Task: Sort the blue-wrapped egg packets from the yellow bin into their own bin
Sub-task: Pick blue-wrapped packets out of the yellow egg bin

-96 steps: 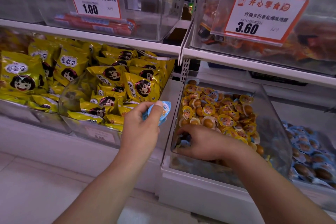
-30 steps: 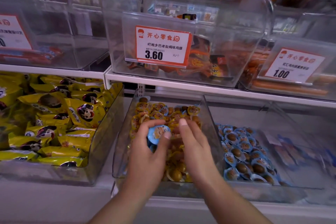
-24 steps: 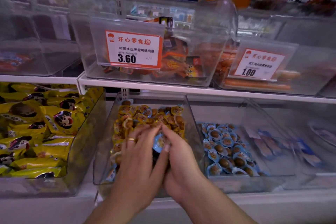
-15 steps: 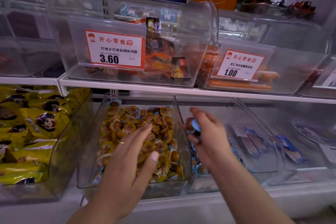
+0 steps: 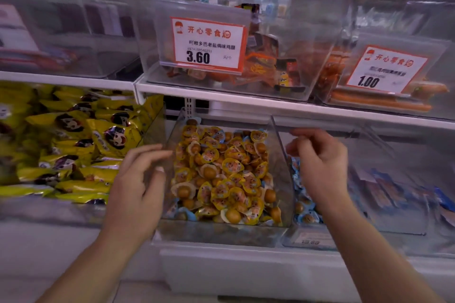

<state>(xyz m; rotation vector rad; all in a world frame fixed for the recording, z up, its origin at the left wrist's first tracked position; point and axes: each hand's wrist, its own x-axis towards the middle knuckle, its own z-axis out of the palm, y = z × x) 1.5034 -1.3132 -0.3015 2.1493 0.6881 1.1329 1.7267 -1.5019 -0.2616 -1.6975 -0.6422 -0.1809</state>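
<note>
A clear bin at the centre of the lower shelf holds a heap of yellow-wrapped egg packets. A few blue-wrapped egg packets lie among them, mostly near the front left corner. Just to its right, a second clear bin holds blue-wrapped packets. My left hand hovers at the yellow bin's left wall with its fingers spread and empty. My right hand is above the blue bin, fingers loosely curled and apart, with no packet visible in them.
Yellow snack bags fill the bin on the left. The white shelf edge runs just above the egg bins. It carries clear bins with price tags 3.60 and 1.00. Flat blue packs lie further right.
My right hand took the blue packet from my left hand, carried it over the right bin, and no longer shows it. My left hand drew back to the yellow bin's left side.
</note>
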